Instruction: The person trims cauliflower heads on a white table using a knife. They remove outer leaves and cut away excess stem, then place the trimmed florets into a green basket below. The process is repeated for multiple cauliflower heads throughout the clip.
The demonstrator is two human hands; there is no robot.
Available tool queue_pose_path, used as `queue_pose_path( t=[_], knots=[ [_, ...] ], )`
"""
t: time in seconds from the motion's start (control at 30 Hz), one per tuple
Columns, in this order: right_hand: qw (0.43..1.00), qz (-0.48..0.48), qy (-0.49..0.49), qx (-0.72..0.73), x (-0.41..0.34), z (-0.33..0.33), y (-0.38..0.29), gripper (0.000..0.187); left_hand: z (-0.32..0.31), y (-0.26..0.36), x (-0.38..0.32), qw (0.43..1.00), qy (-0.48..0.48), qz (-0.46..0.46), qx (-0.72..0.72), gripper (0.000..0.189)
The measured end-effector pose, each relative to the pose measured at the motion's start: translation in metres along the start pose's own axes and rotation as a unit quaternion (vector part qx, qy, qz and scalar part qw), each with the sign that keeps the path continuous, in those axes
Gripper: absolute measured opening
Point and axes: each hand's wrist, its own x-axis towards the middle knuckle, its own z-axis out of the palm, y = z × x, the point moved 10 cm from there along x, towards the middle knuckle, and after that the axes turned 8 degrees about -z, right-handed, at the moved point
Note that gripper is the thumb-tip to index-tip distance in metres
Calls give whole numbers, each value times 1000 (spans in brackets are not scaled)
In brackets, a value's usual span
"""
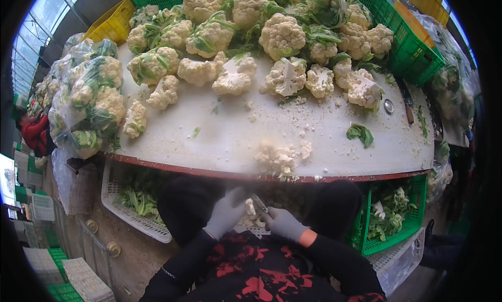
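Observation:
In my lap, below the table edge, my right hand (285, 224) wears a grey glove and grips a knife (259, 203) whose blade points up and left. My left hand (226, 212), also gloved in grey, is beside it, its fingers blurred and partly in shadow. Cauliflower pieces (250, 215) show between the two hands, over a white crate. Whether the left hand grips any of them cannot be made out. On the table's front edge, straight ahead, sits a loose pile of cut florets (276, 157).
Whole and halved cauliflowers (282, 35) crowd the back of the white table (219, 137). A second knife (408, 110) and a spoon (388, 106) lie right. Bagged cauliflowers (92, 94) stand left. Leaves fill a green crate (366, 227) below. A person in red (34, 131) is far left.

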Motion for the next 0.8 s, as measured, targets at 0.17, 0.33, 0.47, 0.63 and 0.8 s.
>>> queue_pose_path(
  t=[0.17, 0.33, 0.47, 0.63, 0.8],
  knots=[
    [970, 108, 219, 6, -4, -74, 26, 28, 13, 145, 42, 861, 134, 349, 346, 75],
    [957, 60, 255, -128, 11, -103, 10, 26, 20, 147, 86, 901, 66, 291, 317, 81],
    [948, 31, 231, -215, 36, -99, -10, 23, -2, 122, 86, 952, 90, 207, 206, 81],
    [954, 56, 215, -202, 68, -99, 2, 27, -5, 129, 87, 952, 128, 203, 191, 80],
    [955, -64, 157, -245, 102, -94, -4, 26, -1, 127, 91, 971, 108, 145, 158, 77]
  ],
)
